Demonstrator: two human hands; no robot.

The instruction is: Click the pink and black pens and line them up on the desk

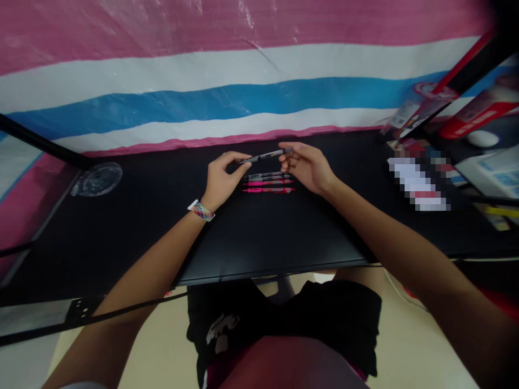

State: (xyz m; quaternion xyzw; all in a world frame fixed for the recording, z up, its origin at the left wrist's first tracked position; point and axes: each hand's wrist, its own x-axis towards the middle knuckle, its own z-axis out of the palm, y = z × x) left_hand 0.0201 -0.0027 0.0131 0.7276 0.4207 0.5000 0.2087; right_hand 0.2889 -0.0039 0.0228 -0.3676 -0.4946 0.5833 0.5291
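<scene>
Between my two hands a slim grey-and-black pen is held level, just above the black desk. My left hand pinches its left end with thumb and forefinger. At the pen's right end, the fingers of my right hand are closed round it. Below it several more pens lie side by side on the desk: a grey-and-black pen, and nearer me a pink-and-red pen. The tips of my right fingers hang close over the right ends of the row. A patterned band is on my left wrist.
The black desk runs up to a striped plastic sheet. A clear round lid lies at the left. At the right stand a clear cup and a red-and-white container, with a white box nearer.
</scene>
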